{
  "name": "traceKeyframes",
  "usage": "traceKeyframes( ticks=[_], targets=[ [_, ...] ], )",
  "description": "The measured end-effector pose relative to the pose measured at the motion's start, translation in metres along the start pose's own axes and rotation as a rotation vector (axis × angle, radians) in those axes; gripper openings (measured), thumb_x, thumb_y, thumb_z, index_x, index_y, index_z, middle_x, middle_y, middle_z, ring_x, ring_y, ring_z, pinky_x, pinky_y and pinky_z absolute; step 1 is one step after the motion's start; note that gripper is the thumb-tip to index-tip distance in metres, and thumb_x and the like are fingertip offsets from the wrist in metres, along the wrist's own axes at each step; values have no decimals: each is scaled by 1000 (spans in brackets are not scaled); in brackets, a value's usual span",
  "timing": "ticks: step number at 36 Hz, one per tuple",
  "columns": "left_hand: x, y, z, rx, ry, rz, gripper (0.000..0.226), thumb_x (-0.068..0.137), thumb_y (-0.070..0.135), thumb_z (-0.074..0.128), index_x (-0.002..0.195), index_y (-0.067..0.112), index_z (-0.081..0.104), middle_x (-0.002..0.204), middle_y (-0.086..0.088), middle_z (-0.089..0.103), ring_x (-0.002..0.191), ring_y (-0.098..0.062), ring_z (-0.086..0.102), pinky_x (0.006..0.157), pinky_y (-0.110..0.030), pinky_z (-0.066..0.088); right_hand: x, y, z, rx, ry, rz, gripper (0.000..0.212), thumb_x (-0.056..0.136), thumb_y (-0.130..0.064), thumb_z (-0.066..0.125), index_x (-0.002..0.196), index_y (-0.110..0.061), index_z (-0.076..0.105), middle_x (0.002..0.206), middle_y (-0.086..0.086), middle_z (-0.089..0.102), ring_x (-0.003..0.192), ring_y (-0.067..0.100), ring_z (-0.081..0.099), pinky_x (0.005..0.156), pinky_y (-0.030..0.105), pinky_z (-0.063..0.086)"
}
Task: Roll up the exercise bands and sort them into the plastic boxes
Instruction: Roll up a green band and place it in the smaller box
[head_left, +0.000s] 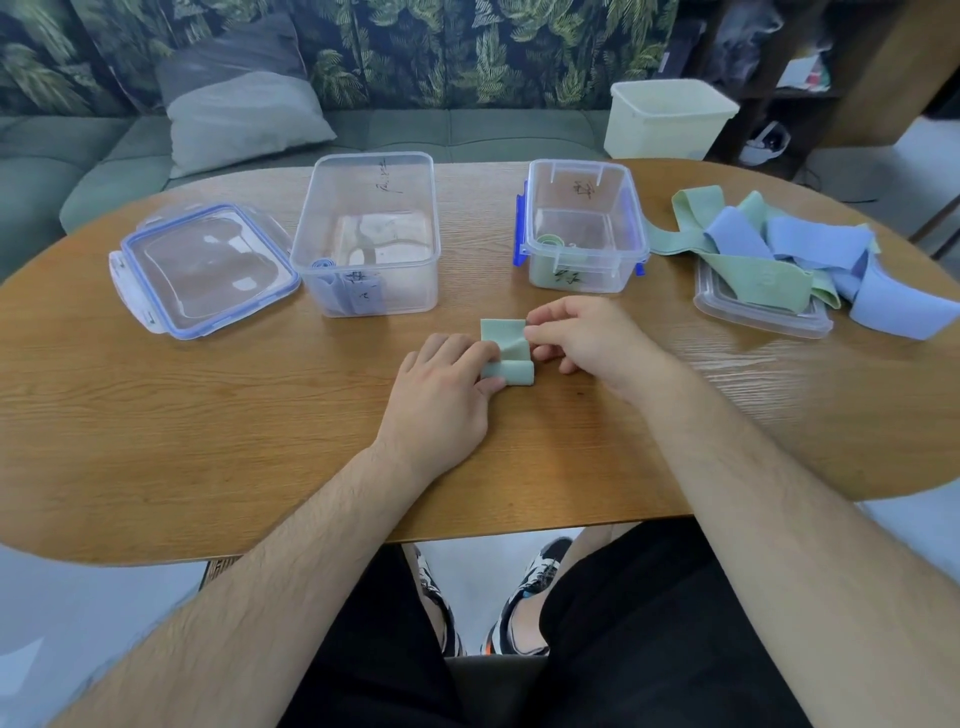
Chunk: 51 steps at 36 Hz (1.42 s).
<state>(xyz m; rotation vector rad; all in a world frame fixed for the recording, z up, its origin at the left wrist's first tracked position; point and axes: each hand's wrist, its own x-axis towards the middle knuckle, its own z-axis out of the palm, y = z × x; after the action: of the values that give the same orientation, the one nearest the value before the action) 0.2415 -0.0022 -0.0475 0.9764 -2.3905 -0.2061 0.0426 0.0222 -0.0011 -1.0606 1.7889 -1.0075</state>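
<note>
A green exercise band (505, 349) lies on the wooden table (208, 415) in front of me, partly rolled, its flat end pointing away. My left hand (447, 384) pinches the rolled part at its left end. My right hand (582, 338) pinches the band's right edge with curled fingers. The left clear box (369, 234) holds a rolled blue band (332, 283) in its near left corner. The right clear box (584, 226), with blue clips, holds a rolled green band (550, 241).
A clear lid with blue trim (202, 267) lies left of the boxes. At the right, a heap of loose blue and green bands (779, 254) covers another clear lid (758, 312). A cream tub (670, 117) stands behind the table, on a grey sofa (78, 171).
</note>
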Motion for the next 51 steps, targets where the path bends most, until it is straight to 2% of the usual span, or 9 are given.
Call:
traceKeyframes(
  ticks=[11,18,25,29,34,40,44,48,51],
  targets=[
    [0,1,-2,-11,-10,-12,20,96,31,61,113,21,62,114,5,66,111,-21,54,85,-40,45,-11,5,12,269,121,46,28,79,-7,81,102,-18,70,99,-3,73,88,12,67,67,26,47],
    [1,1,-2,-15,-26,-3,21,97,31,60,115,21,61,116,7,67,114,-18,52,87,-39,43,-13,10,10,303,40,-10,30,81,5,74,106,-11,69,103,-1,74,86,9,65,67,24,48],
    [4,-2,2,-31,-7,-54,26,94,33,63,117,20,64,135,0,52,117,-22,52,89,-41,44,-10,20,19,110,143,-131,20,87,-6,72,97,-22,68,98,0,72,80,5,63,71,21,49],
    [9,-4,3,-24,0,-61,31,97,40,53,114,18,67,119,0,53,107,-23,53,82,-41,46,-14,23,21,-74,252,-315,13,88,-16,70,88,-28,68,96,-4,63,72,4,59,71,18,49],
    [18,-8,5,-44,-10,-1,42,99,42,44,113,11,71,100,-3,58,95,-26,56,78,-47,52,-24,28,16,-286,143,-539,15,81,-12,78,91,-22,72,92,-8,61,78,10,57,77,17,47],
    [20,-12,-2,-97,-15,2,34,94,44,62,121,23,57,103,7,62,99,-19,59,85,-40,49,-17,31,21,-394,199,-553,10,91,-18,70,100,-17,73,95,-9,56,77,10,56,75,18,48],
    [23,-16,1,-8,-29,46,32,92,42,64,117,24,61,103,3,54,97,-21,55,78,-40,50,-8,34,27,-400,286,-551,15,96,-21,65,100,-11,74,96,-5,51,73,11,53,74,23,46],
    [33,-20,4,82,1,60,34,94,42,58,122,24,64,103,0,52,93,-21,55,71,-37,48,-8,33,29,-381,335,-580,16,96,-24,65,107,-15,72,101,-7,52,75,8,53,72,25,49],
    [39,-24,4,161,-34,70,48,93,48,51,133,24,61,109,-2,52,98,-23,54,77,-39,49,-9,33,27,-436,280,-547,31,86,-30,73,116,-24,64,113,-14,51,91,2,53,82,25,51]
  ],
)
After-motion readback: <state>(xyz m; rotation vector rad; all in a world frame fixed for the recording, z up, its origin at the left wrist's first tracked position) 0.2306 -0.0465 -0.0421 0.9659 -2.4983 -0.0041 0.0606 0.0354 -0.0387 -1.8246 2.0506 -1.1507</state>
